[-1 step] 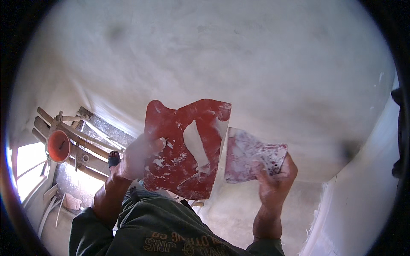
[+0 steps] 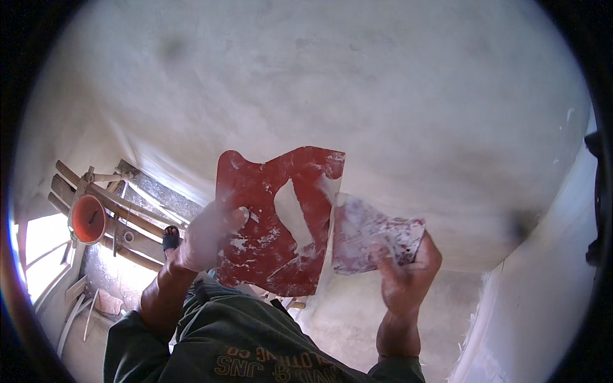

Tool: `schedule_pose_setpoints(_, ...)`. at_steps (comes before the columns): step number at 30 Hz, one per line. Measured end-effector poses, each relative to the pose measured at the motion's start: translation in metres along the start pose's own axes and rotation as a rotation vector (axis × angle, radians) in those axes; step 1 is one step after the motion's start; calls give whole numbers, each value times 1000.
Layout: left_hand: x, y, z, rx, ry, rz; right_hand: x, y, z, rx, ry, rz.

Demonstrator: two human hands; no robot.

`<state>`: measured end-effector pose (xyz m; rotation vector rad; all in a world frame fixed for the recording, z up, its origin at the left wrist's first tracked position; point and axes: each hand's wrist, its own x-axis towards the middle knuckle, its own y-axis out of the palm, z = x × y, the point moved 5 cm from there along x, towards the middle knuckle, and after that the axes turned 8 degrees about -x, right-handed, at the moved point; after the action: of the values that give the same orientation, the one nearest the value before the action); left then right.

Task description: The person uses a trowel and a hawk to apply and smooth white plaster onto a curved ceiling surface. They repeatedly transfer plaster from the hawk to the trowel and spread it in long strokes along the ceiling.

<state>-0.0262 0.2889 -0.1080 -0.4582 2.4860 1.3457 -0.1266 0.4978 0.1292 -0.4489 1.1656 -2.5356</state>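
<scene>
The left hand [image 2: 203, 237] grips a red board [image 2: 260, 198]; at 3 o'clock from it, the right hand [image 2: 408, 274] clasps a smaller, white-smeared scraper [image 2: 361, 233].

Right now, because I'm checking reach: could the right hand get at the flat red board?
Likely yes: the right hand, holding a smaller, white-smeared plate, is beside the board; the left hand grips its other side, leaving this edge free.

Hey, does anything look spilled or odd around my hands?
Nothing stands out as spilled or broken. The red board in your left hand and the smaller board in your right hand carry white smears, probably from use.
</scene>
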Motion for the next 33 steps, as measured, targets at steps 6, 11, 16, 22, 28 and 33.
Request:
schedule_pose_setpoints(6, -9, 4, -15, 66, 20, 133, -2, 28, 33, -436, -351, 7)
schedule_pose_setpoints(11, -1, 13, -23, 46, -28, 271, 11, 26, 46, -471, -375, -185)
schedule_pose_setpoints(16, -8, 20, -24, 2, -109, 363, 12, 41, 48, -220, -247, 39)
schedule_pose_setpoints(22, -20, 18, -22, -45, -99, 415, 1, 50, 55, -276, -287, 85)
schedule_pose_setpoints(28, -33, 20, -24, 159, -49, 323, -16, 44, 60, -687, -536, 23)
schedule_pose_setpoints(33, -9, 22, -26, -37, -34, 485, 3, 3, 34, -731, -518, -396)
